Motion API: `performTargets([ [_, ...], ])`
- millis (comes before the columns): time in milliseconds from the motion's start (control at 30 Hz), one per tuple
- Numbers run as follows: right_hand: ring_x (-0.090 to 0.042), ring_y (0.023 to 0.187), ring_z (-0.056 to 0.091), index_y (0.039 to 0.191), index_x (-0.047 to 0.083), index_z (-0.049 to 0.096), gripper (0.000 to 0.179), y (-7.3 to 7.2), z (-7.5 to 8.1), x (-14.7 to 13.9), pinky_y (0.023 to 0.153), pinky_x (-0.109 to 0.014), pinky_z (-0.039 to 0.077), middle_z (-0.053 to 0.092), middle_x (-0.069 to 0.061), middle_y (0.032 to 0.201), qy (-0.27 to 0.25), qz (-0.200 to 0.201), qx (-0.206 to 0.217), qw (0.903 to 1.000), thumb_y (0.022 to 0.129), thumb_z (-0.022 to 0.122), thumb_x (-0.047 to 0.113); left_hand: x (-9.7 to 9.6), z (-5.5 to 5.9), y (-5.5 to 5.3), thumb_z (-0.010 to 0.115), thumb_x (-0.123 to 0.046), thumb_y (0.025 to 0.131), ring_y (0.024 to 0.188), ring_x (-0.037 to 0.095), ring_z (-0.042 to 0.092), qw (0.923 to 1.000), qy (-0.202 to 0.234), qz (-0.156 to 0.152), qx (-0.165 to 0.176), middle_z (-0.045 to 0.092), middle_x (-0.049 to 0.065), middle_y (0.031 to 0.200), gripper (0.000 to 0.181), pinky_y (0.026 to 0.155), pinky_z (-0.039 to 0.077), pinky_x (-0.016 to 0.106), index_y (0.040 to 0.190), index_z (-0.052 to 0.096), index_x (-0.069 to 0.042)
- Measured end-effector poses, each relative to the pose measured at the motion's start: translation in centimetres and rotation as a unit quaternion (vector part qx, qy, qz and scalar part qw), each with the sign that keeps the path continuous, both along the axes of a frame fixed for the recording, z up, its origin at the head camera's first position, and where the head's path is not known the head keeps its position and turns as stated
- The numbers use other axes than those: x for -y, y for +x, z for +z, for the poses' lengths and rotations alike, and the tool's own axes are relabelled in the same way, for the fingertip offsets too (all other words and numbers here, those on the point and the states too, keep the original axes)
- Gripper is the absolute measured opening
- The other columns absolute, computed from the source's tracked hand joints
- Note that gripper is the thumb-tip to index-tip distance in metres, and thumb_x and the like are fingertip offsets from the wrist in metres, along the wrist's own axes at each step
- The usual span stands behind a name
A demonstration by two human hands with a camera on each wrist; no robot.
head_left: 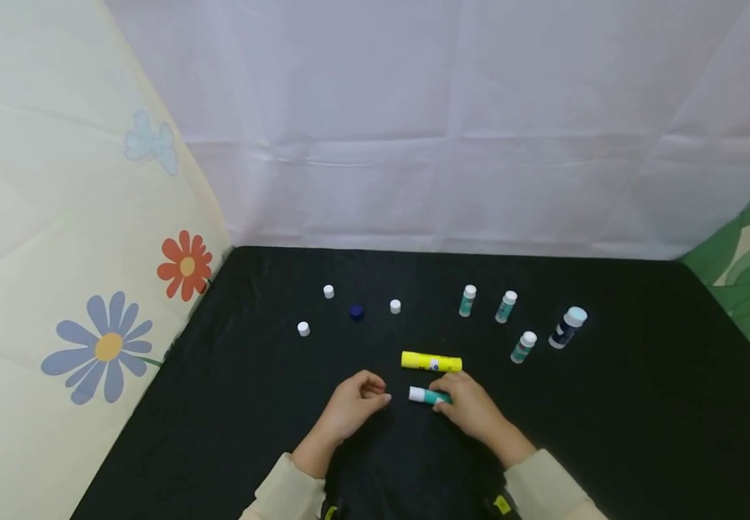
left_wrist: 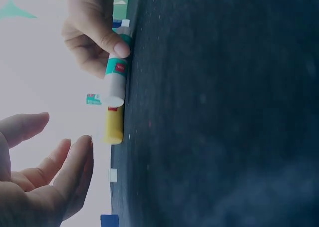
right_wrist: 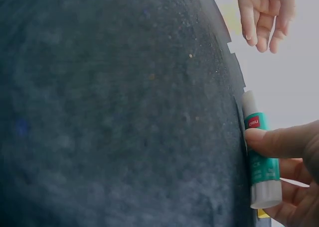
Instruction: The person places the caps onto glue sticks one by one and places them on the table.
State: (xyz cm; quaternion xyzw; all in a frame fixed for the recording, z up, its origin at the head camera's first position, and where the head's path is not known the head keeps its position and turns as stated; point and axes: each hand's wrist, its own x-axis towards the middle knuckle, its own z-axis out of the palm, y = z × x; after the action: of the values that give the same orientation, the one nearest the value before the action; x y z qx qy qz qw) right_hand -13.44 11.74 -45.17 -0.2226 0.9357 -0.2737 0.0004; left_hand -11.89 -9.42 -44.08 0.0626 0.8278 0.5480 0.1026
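Observation:
My right hand (head_left: 472,408) grips a teal-and-white glue stick (right_wrist: 259,167) between thumb and fingers, low over the black cloth. The stick lies sideways, its white end (head_left: 416,394) pointing left in the head view. Just beyond it lies a yellow glue stick (head_left: 431,362), close to the right fingertips. My left hand (head_left: 355,404) hovers left of the white end and holds nothing. Its fingers are loosely bent, with a gap to the thumb, and the left wrist view shows the same loose fingers (left_wrist: 75,172).
On the right stand several teal glue sticks (head_left: 506,307) with white caps and a larger dark blue bottle-like stick (head_left: 567,327). Several small white caps (head_left: 304,329) and one dark blue cap (head_left: 356,312) sit on the left. A white cloth wall (head_left: 375,180) closes the table's back edge.

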Motion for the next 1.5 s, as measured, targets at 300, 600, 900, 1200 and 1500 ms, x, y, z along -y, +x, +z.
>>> performTargets([
  [300,-0.015,0.075,0.048,0.084,0.006,0.064,0.017,-0.1,-0.2,-0.1,0.070,-0.034,0.041,0.055,0.003,0.077,-0.005,0.009,-0.009,0.9999,0.068,0.070,0.004,1.4,0.2,-0.3,0.062,-0.020,0.079,0.075,0.015,0.053,0.9997,-0.015,0.016,0.011,0.057,0.003,0.086,0.023,0.064,0.044,0.029,0.093,0.055,-0.002],
  [600,-0.014,0.075,0.045,0.088,0.005,0.063,0.022,0.0,-0.2,-0.1,0.068,-0.033,0.040,0.053,0.003,0.079,0.000,0.003,0.005,1.0000,0.068,0.070,0.007,2.4,-0.1,-0.4,0.062,-0.021,0.080,0.079,0.018,0.054,0.9992,-0.030,0.024,-0.004,0.056,0.005,0.088,0.025,0.066,0.045,0.031,0.093,0.055,-0.001],
  [900,-0.015,0.081,0.045,0.095,0.007,0.062,0.028,0.1,-0.3,-0.7,0.071,-0.034,0.040,0.055,0.001,0.088,-0.019,-0.032,0.038,0.9986,0.069,0.071,0.012,3.6,0.1,-1.0,0.061,-0.019,0.080,0.081,0.019,0.054,0.9978,-0.057,0.027,-0.021,0.055,0.005,0.089,0.023,0.066,0.044,0.031,0.094,0.055,-0.001],
  [1200,-0.020,0.088,0.047,0.099,0.004,0.061,0.030,0.3,-0.2,-2.0,0.075,-0.037,0.041,0.055,-0.006,0.097,-0.065,-0.068,0.000,0.9955,0.071,0.070,0.011,4.4,-0.2,-1.5,0.061,-0.019,0.080,0.084,0.021,0.055,0.9954,-0.086,0.031,-0.028,0.053,0.007,0.091,0.024,0.070,0.044,0.035,0.095,0.055,-0.001],
  [1500,-0.026,0.088,0.048,0.100,-0.001,0.059,0.033,0.4,0.1,-3.6,0.073,-0.041,0.041,0.055,-0.011,0.097,-0.100,-0.108,-0.046,0.9879,0.070,0.069,0.007,4.8,-0.1,-1.8,0.062,-0.018,0.079,0.086,0.026,0.055,0.9920,-0.109,0.030,-0.057,0.054,0.009,0.091,0.026,0.073,0.044,0.038,0.096,0.055,0.001],
])
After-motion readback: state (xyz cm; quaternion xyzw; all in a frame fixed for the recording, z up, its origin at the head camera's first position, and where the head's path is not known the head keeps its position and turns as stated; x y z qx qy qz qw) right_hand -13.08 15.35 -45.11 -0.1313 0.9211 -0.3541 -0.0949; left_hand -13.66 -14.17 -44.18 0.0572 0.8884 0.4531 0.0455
